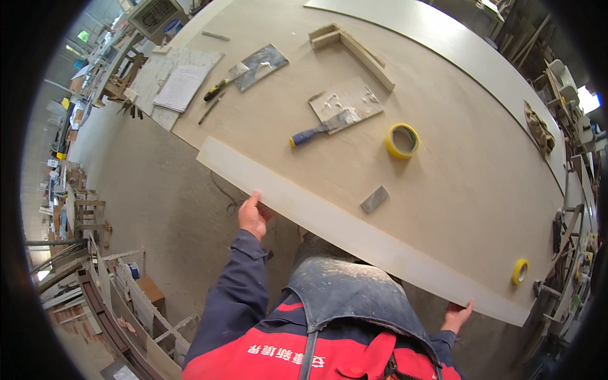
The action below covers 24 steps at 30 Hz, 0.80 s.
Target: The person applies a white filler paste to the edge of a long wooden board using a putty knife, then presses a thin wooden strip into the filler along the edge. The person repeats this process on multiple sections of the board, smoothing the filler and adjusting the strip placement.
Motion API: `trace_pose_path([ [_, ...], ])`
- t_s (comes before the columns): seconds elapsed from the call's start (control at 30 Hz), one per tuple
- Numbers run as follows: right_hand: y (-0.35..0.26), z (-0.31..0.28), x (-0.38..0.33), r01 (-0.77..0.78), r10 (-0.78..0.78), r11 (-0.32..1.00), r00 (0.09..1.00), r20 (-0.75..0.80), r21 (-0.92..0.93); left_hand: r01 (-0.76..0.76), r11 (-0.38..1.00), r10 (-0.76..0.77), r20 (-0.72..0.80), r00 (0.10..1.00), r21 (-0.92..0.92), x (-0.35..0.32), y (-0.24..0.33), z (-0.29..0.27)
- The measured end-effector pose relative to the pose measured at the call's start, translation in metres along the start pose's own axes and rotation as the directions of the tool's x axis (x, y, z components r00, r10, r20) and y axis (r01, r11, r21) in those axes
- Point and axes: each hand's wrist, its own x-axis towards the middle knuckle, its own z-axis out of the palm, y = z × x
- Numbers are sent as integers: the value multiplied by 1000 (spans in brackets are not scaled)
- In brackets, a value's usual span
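Observation:
A long white board strip [342, 234] lies along the near edge of the big beige table. My left hand [254, 216] grips its near edge left of the middle, thumb on top and fingers underneath. Close to the strip's right end, my right hand [457, 315] holds the same edge, its thumb on top and the other fingers mostly hidden below. A small grey sanding block [374, 199] lies just beyond the strip. Farther in is a roll of yellow tape [402, 140]. A putty knife [324, 128] with a blue handle rests on a putty-smeared board [354, 101].
On the table [266, 145] are a second scraper [221, 83] by a grey plate [263, 66], an L-shaped wooden piece [354, 54], papers [187, 87] and another tape roll [520, 272]. A long panel [443, 38] lies along the far side. Racks with boards [114, 310] stand at lower left.

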Motion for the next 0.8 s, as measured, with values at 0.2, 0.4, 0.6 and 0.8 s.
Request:
trace_pose_path([
  [0.2, 51, 0, -45, 20, -20, 1000, 992, -125, -3, 11, 995, 12, -235, 972, 98, -31, -13, -64],
  [0.4, 103, -91, -17, -197, 160, 743, 980, -116, -640, 232, 796, -70, -296, 953, 559, -86, -63, -134],
  [0.6, 166, -81, -18, 166, 435, 59, 883, 175, -984, 109, 167, -245, -65, 967, 980, -70, -156, -221],
  [0.8, 230, 23, -148, 643, 417, -198, 738, 531, -740, -2, 49, -503, 26, 864, 999, -32, -150, -258],
])
